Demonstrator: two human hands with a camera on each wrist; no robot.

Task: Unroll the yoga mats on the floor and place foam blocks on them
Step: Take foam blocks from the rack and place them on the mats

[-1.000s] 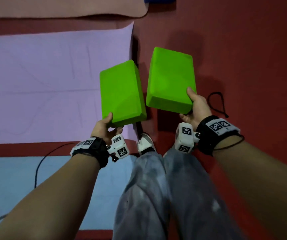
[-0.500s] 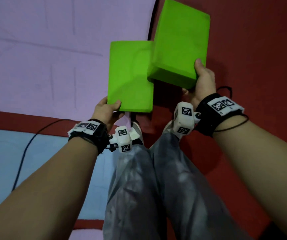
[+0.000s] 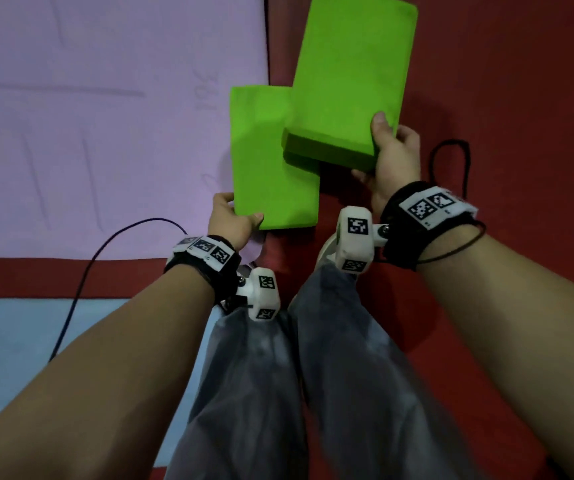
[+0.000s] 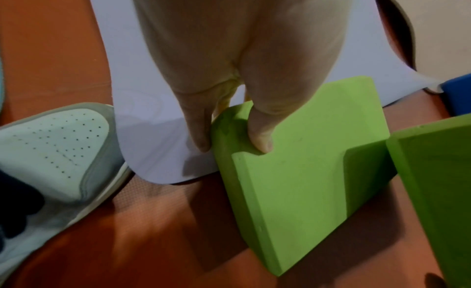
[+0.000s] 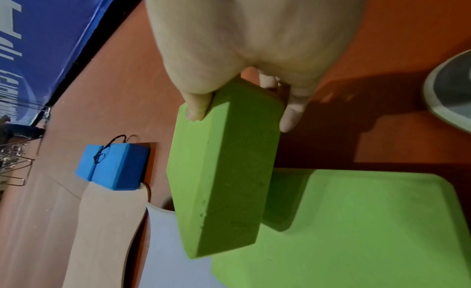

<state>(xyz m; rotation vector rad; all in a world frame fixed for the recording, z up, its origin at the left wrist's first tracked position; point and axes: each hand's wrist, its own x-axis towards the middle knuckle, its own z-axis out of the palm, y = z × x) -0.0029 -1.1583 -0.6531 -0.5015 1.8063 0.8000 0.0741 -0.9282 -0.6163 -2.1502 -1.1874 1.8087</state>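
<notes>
Fingers (image 4: 260,139) of each hand grip plain green blocks (image 3: 271,161); mat (image 3: 105,98) shows faint, unreadable embossing.

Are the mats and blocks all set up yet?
Partly. The purple mat and light blue mat lie unrolled. Each hand grips a green block: left hand the lower block, right hand the upper block. Neither is set down on a mat yet.

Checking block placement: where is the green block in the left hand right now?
In the head view, the left hand's green block sits centre frame, over the lilac mat's right edge, partly under the right hand's block.
</notes>
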